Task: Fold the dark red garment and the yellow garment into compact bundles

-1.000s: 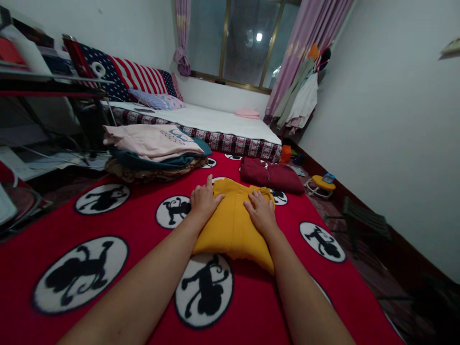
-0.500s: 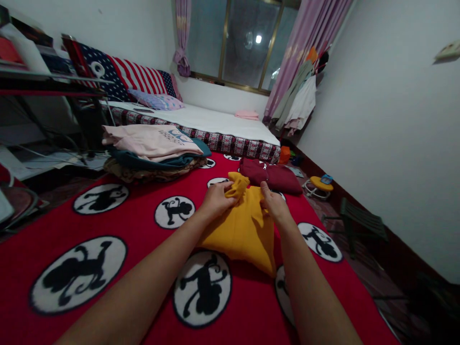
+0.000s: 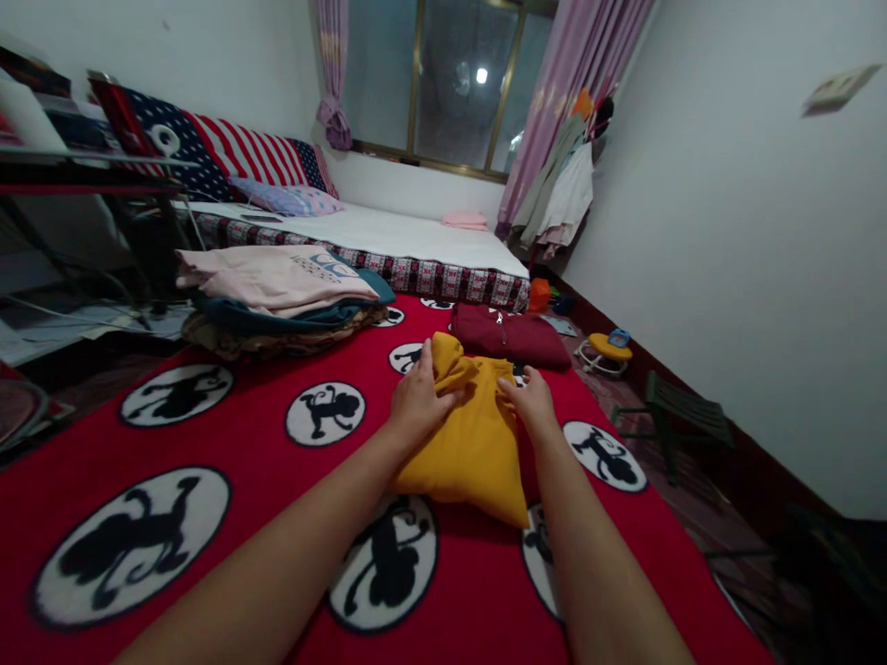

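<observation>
A folded yellow garment (image 3: 471, 453) lies on the red blanket (image 3: 263, 499), with a bunched, rolled part (image 3: 449, 358) at its far left corner. My left hand (image 3: 417, 402) is around that bunched part, its fingers along the left side and its thumb across the fabric. At the garment's upper right edge is my right hand (image 3: 532, 399), thumb tip touching the cloth and fingers apart from the thumb. Just beyond lies a folded maroon garment (image 3: 516, 337) with a zipper.
A stack of folded clothes with a pale pink top (image 3: 277, 277) sits at the left far edge of the blanket. Behind stands a bed with a white sheet (image 3: 394, 226). On the right floor are a yellow stool (image 3: 606, 348) and a dark folding stool (image 3: 686, 406).
My left fingers have straightened against the bunched yellow fabric, with the thumb spread to the right. My right thumb and fingers have moved apart at the garment's edge. The view has shifted slightly.
</observation>
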`<act>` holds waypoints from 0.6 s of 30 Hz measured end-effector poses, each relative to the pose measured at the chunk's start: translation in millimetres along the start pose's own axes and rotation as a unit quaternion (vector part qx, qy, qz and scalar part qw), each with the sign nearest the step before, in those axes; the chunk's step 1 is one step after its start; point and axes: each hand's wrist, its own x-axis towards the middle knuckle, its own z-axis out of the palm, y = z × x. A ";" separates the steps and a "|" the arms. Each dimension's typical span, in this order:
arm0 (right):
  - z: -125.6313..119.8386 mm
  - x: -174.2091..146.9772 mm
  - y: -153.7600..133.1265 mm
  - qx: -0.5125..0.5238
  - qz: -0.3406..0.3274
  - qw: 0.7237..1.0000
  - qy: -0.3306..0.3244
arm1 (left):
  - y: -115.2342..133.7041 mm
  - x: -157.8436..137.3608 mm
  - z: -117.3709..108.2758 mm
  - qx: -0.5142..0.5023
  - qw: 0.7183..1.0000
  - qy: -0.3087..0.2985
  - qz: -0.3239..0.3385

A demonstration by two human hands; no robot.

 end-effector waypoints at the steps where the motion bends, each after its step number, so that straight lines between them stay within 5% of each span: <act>1: 2.3 -0.4 1.4 0.019 0.024 1.000 -0.007 | -2.7 3.2 -1.1 -0.035 0.999 -0.007 -0.021; 4: 3.5 -2.7 -1.7 0.111 0.099 0.988 -0.040 | -8.7 11.5 -5.4 -0.155 0.987 -0.030 -0.017; 10: -12.3 -8.8 -22.0 0.205 0.110 0.968 -0.093 | -11.9 26.6 -19.7 -0.290 0.955 -0.008 -0.055; 13: -27.5 -12.8 -49.1 0.342 0.031 0.939 -0.018 | 3.6 29.4 -45.7 -0.358 0.930 0.087 -0.012; 18: -49.3 -16.5 -87.9 0.388 -0.170 0.900 0.103 | 35.5 24.2 -101.7 -0.296 0.910 0.204 0.206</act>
